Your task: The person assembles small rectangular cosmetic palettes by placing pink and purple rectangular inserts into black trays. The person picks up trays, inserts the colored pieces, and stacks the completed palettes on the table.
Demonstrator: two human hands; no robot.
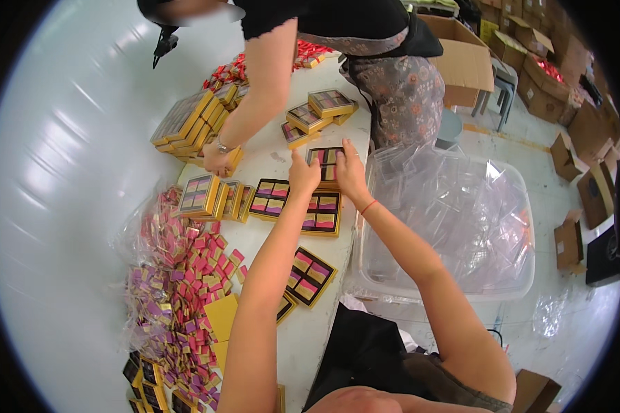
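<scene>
My left hand [303,175] and my right hand [352,177] close on opposite sides of a gold-edged box of small wrapped chocolates [327,157], over the far half of the table. Close by on the near side sit two more filled chocolate boxes, one left [269,197] and one just below my hands [322,215]. Another box of chocolates [310,277] lies askew nearer me, beside my left forearm. To the left spreads a big heap of loose pink, purple and gold wrapped pieces [186,289], with a yellow card [221,316] at its edge.
Across the table, a co-worker's hand [217,160] touches boxes beside a tall stack [184,118]. More boxes [329,103] are piled beyond my hands. A clear bin [406,290] of transparent plastic covers stands right of the table. Cardboard cartons [455,65] and a grey stool [504,86] stand farther back.
</scene>
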